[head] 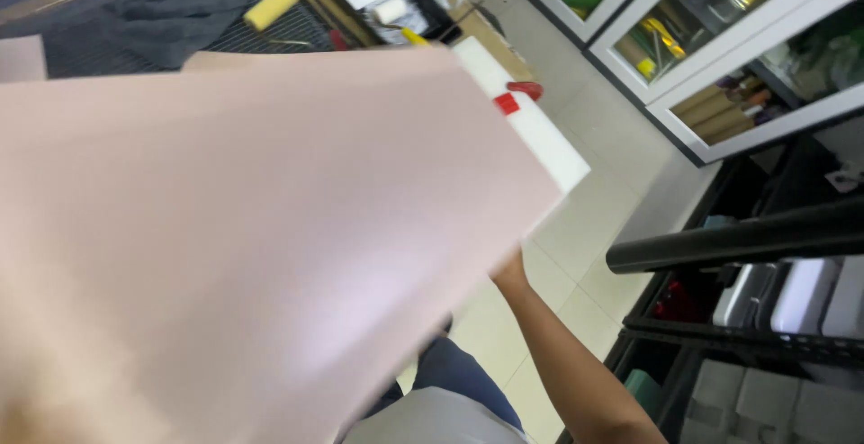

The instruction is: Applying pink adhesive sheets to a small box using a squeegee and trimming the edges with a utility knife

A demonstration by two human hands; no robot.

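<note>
Pale pink flat sheet [243, 246] fills our frame's left and centre, our right hand [509, 272] under its lower-right edge, fingers hidden so grip unclear; we judge it could swing into the black tube [733, 242] at right.

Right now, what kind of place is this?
Probably a craft or print workshop. The right hand holds up a big pink sheet over a workbench with a yellow paint roller; glass-door cabinets hold rolled tubes and supplies.
</note>
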